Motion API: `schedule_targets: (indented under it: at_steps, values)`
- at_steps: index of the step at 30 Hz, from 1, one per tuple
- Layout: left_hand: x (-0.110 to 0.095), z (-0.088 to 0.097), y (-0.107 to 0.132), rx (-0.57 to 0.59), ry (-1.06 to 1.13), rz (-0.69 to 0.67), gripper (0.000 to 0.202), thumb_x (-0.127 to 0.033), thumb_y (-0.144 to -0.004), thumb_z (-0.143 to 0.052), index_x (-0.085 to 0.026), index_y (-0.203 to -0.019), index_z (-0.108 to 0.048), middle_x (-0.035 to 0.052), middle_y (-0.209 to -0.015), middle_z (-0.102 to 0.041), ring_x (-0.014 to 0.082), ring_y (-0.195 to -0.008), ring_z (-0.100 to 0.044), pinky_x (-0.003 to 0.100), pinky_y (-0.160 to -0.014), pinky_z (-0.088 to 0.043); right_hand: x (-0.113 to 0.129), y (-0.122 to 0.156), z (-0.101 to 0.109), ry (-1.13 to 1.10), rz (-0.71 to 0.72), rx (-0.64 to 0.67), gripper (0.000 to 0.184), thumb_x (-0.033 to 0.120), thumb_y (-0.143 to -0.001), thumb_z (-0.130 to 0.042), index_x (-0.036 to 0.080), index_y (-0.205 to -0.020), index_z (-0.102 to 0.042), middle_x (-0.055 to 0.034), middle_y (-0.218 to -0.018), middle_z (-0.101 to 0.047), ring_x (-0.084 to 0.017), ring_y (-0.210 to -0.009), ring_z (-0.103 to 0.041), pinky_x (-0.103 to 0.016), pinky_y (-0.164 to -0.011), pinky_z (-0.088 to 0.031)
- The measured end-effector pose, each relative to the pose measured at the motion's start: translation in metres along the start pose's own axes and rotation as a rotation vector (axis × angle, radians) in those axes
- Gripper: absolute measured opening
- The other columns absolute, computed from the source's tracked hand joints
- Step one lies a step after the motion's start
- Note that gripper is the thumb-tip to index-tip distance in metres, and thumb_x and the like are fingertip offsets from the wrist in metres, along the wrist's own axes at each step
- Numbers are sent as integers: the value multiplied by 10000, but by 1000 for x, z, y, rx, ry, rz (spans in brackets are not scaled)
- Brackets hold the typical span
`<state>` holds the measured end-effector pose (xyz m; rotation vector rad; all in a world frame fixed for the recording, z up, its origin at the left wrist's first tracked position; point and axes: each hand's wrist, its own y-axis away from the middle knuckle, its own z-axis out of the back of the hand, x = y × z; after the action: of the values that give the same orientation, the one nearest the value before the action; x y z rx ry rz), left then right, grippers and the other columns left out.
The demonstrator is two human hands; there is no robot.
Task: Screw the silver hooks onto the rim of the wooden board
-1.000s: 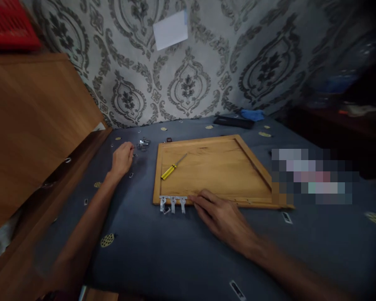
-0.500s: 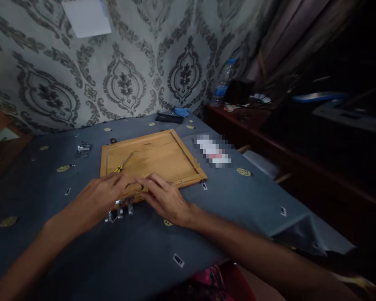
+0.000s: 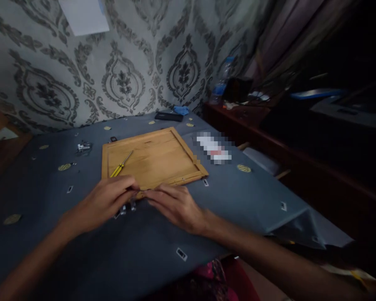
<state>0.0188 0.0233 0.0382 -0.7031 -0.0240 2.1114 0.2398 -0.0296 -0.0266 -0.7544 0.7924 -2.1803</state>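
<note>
A framed wooden panel [image 3: 150, 156], like a small cabinet door, lies flat on the cloth-covered table. At its front edge my left hand [image 3: 111, 198] is closed, thumb and fingers pinched together. Right beside it, my right hand [image 3: 177, 207] is also closed, its fingertips nearly meeting the left ones over the edge. Whatever small thing they pinch is too small to make out. A screwdriver [image 3: 122, 164] with a yellow handle rests on the panel behind my left hand. Shiny metal pieces [image 3: 128, 207], perhaps hinges, lie below the fingers, partly hidden.
More metal pieces [image 3: 83, 146] lie left of the panel. A black case [image 3: 169, 116] and blue cloth [image 3: 181, 110] are at the back. A blurred white item [image 3: 213, 147] sits to the right. On the dark red furniture stands a water bottle [image 3: 221, 81].
Both hands have shifted slightly toward the front edge of the panel, uncovering more of the screwdriver's yellow handle. The fingers remain pinched close together. The view has moved slightly.
</note>
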Motion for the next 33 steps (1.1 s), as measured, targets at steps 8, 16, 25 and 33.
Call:
schedule_targets:
  at_steps: [8,16,25,33]
  values:
    - [1,-14,-4,17,28,76,92,-186,-948,-555,-228,-980,-630,-12,-901,-731,152,-832,-704,249,-729,-519,5,19,0,-222,-149,41,207,219,-1002,-539,139,-1032,-728,-44,-844,-765,-124,-737,-716,-230,-667,-555]
    - [14,-12,-2,-7,29,172,118,-241,-957,-561,-186,-1022,-642,33,-979,-722,176,-910,-687,300,-824,-530,16,4,-11,-925,-959,205,339,491,-840,-685,176,-717,-702,35,-501,-599,-55,-378,-430,-201,-399,-335]
    - [7,-16,5,229,-229,178,307,-346,-873,-737,-164,-1088,-613,63,-1108,-617,248,-1094,-562,385,-936,-475,12,0,-23,-1053,-1114,336,362,515,-793,-664,162,-716,-675,19,-470,-602,-58,-374,-445,-198,-390,-317]
    - [1,-25,3,243,-363,177,363,-488,-871,-714,-163,-991,-604,50,-1040,-591,254,-1040,-523,403,-918,-449,10,-6,-22,-1026,-1145,437,324,451,-855,-617,163,-720,-676,51,-371,-521,-59,-309,-369,-190,-353,-274]
